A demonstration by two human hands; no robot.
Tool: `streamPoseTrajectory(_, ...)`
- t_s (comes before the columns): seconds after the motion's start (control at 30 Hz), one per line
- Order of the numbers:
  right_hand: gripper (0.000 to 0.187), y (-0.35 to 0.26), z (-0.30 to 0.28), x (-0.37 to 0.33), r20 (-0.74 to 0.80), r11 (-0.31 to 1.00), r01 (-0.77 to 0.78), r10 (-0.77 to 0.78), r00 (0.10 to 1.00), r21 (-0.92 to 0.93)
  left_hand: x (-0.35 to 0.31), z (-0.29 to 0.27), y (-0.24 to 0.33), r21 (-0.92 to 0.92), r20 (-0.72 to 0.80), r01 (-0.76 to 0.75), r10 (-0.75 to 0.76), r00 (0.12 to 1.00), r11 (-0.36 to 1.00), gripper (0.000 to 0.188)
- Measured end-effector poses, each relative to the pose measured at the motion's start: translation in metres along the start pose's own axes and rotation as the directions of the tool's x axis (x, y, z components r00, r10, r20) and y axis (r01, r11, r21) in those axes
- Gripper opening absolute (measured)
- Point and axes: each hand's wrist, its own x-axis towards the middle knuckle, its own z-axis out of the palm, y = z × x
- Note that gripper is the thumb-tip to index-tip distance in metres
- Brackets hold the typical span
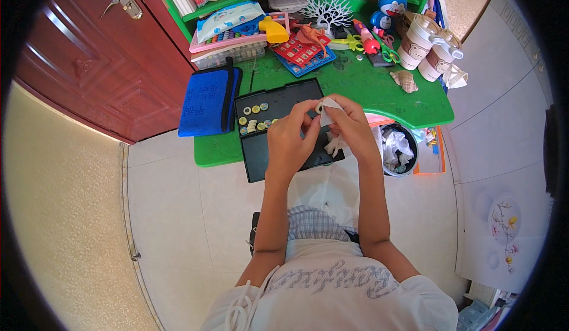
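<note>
Above a black open case, both my hands are raised close together with fingers bent. A small pale round disc sits at the fingertips of my left hand, which pinches it. My right hand grips a white tissue pressed up against the disc. The tissue's lower end hangs below the right fingers. Inside the case, to the left of my hands, lie several small round discs with coloured faces, some turned pale side up. My hands hide part of the case.
The case rests on a green desk. To its left lies a blue zip pouch. Behind are red and blue trays, scissors, a shell and lidded cups. A lined bin stands below the right side.
</note>
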Motion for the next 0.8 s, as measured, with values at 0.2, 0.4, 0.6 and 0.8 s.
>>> streamPoseTrajectory(0.2, 0.017, -0.0031, -0.0004, -0.0015, 0.03, 0.989, 0.06, -0.057, 0.998, -0.131, -0.0004, 0.001, -0.003, 0.002, -0.03, -0.001, 0.001, 1.0, 1.0, 0.028)
streamPoseTrajectory(0.4, 0.018, -0.0038, 0.0008, -0.0015, 0.041, 0.98, 0.117, -0.112, 0.993, -0.161, -0.0003, 0.0007, -0.0027, 0.007, -0.031, -0.014, 0.014, 0.999, 1.0, 0.029)
streamPoseTrajectory(0.6, 0.015, 0.0017, -0.0029, 0.0003, 0.054, 1.0, 0.016, -0.015, 0.998, -0.025, 0.0005, 0.0007, -0.0005, -0.001, -0.04, -0.008, 0.008, 0.999, 1.0, 0.027)
streamPoseTrajectory(0.8, 0.016, 0.0027, -0.0044, 0.0016, 0.066, 1.0, 0.016, -0.017, 0.998, 0.006, 0.0011, 0.0005, 0.001, 0.002, -0.032, 0.0, 0.0, 0.999, 1.0, 0.027)
